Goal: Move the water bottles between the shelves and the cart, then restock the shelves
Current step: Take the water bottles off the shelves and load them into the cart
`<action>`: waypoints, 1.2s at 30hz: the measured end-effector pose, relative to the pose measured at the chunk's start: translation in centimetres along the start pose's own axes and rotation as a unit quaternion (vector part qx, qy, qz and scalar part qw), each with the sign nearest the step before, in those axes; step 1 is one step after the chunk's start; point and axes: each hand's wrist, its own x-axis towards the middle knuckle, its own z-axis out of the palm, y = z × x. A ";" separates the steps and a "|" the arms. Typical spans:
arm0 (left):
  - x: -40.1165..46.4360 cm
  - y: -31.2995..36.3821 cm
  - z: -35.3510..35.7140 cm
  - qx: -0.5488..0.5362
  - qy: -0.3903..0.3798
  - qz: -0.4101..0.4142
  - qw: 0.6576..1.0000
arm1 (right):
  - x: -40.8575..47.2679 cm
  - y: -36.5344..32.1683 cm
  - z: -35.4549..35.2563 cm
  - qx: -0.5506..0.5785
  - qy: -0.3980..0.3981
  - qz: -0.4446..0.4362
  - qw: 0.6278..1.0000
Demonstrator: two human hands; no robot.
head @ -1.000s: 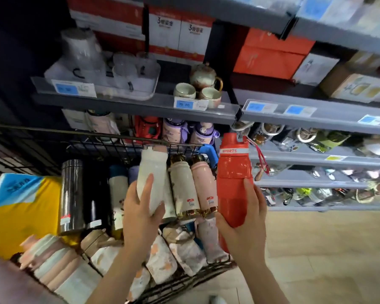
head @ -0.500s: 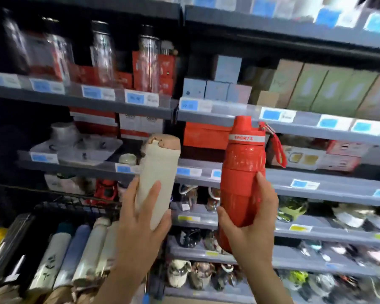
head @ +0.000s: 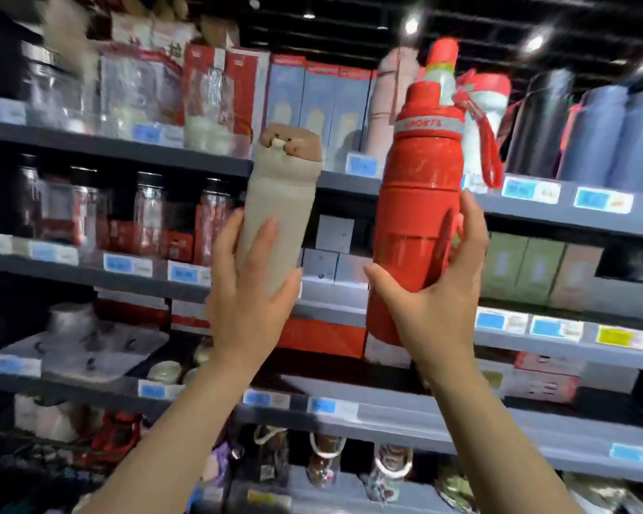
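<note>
Head view: beige bottle (head: 279, 213) and red bottle (head: 418, 202) near-upright, caps up.

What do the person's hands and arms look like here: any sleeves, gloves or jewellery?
Both arms are bare along the whole length in view, with no sleeve edge showing. The left hand and right hand wear no gloves. No watch, bracelet or ring shows on the wrists or fingers. The picture is somewhat blurred, so fine details such as the nails cannot be made out.

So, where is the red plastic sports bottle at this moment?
In the head view, the red plastic sports bottle is right of centre, held upright by the right hand before the shelves, beside the beige bottle in the left hand.
</note>
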 end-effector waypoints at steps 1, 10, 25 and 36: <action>0.9 -0.3 0.8 -0.004 0.012 0.002 1.000 | 1.2 0.1 0.2 0.006 0.004 -0.007 1.000; 7.0 -5.6 7.1 -0.010 0.069 0.037 0.997 | 14.2 0.9 6.9 0.103 0.035 -0.079 0.991; 12.0 -12.5 12.2 -0.013 0.125 0.023 0.992 | 27.1 7.7 21.2 0.058 0.012 -0.062 0.996; 9.4 -13.1 13.2 0.019 0.134 0.034 0.990 | 27.6 10.2 22.6 -0.004 -0.121 -0.009 0.993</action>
